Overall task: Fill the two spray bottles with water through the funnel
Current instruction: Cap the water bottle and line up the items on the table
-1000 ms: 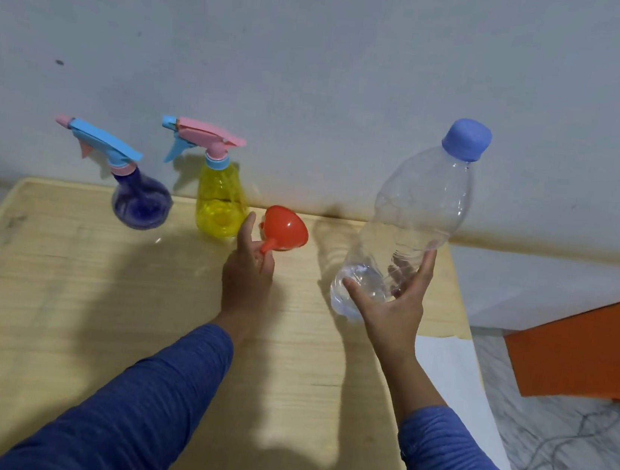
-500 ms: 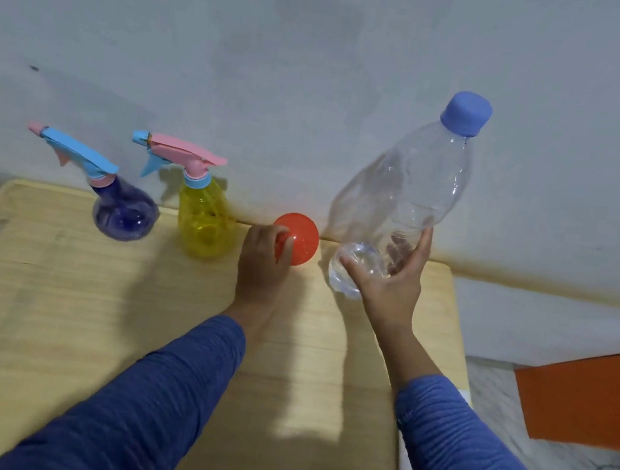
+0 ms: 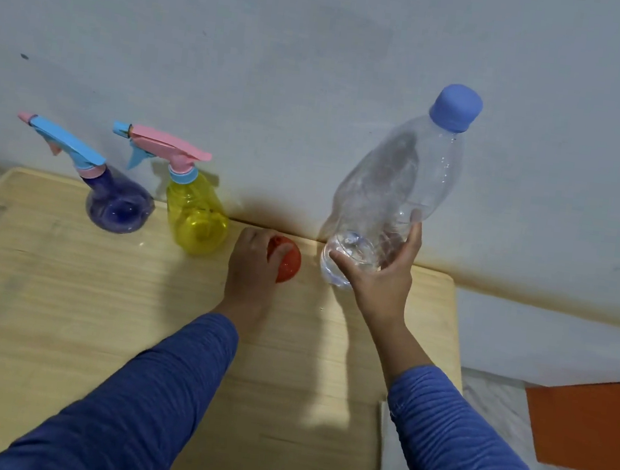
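Two spray bottles stand at the back of the wooden table (image 3: pixel 58 301), both with their trigger heads on: a purple one (image 3: pixel 118 207) with a blue trigger at the left and a yellow one (image 3: pixel 197 221) with a pink trigger beside it. My left hand (image 3: pixel 253 271) lies over the red funnel (image 3: pixel 289 265), which rests on the table right of the yellow bottle. My right hand (image 3: pixel 381 278) grips the base of a clear water bottle (image 3: pixel 394 202) with a blue cap, held tilted near the table's back right. A little water shows at its bottom.
A grey wall runs right behind the table. An orange panel (image 3: pixel 590 421) leans at the right above a marble floor. A white board edge (image 3: pixel 386 459) borders the table's right side.
My left hand has brought the funnel down from a raised, stem-down hold onto the table and now covers it. The clear bottle has shifted slightly left, towards the funnel.
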`<control>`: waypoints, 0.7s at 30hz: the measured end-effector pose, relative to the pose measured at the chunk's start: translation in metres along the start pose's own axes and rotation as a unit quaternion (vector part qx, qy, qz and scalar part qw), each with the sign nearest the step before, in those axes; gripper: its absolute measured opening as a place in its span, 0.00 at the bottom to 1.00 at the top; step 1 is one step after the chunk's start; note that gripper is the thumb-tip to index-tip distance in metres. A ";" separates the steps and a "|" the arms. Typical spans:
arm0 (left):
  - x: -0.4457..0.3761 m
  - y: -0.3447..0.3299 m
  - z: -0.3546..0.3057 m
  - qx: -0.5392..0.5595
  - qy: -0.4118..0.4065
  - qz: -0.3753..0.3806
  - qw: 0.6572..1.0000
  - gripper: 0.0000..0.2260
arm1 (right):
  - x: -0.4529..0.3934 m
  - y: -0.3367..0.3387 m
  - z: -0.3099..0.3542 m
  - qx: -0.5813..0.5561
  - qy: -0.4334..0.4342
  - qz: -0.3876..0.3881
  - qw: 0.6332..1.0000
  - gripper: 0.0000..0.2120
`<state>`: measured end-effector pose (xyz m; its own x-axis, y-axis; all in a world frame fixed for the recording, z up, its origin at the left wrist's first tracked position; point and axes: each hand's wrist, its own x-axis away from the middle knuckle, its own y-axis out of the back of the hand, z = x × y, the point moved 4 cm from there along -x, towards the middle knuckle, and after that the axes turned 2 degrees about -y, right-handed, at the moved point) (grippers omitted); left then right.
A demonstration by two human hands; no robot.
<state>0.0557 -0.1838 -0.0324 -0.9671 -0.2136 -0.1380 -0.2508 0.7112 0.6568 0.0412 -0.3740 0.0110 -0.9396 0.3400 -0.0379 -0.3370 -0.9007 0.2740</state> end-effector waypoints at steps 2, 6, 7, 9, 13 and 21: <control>0.002 -0.001 0.000 0.000 0.015 -0.008 1.000 0.12 | 0.000 0.001 -0.001 0.007 -0.001 0.012 1.000 0.55; 0.003 -0.003 -0.001 0.003 0.038 -0.005 0.999 0.14 | -0.001 0.002 -0.003 0.012 -0.012 0.035 0.999 0.58; 0.003 -0.003 0.000 0.002 0.042 -0.001 0.999 0.15 | -0.001 0.002 -0.003 0.017 -0.018 0.040 0.999 0.58; 0.005 -0.001 0.001 0.000 0.049 0.008 0.999 0.16 | 0.000 0.003 -0.002 0.046 -0.034 0.048 0.997 0.60; 0.011 0.004 0.000 -0.002 0.060 0.044 0.997 0.19 | 0.006 0.014 -0.012 0.160 -0.088 0.084 0.980 0.64; 0.018 0.026 -0.011 -0.251 0.040 0.213 0.944 0.17 | 0.036 0.030 -0.009 0.501 -0.187 0.247 0.808 0.23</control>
<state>0.0318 -0.1764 -0.0101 -0.9645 -0.0436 0.2604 0.2305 0.3421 0.9109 -0.0029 -0.3912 0.0097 -0.7986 0.2321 0.5553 0.4668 -0.3436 0.8149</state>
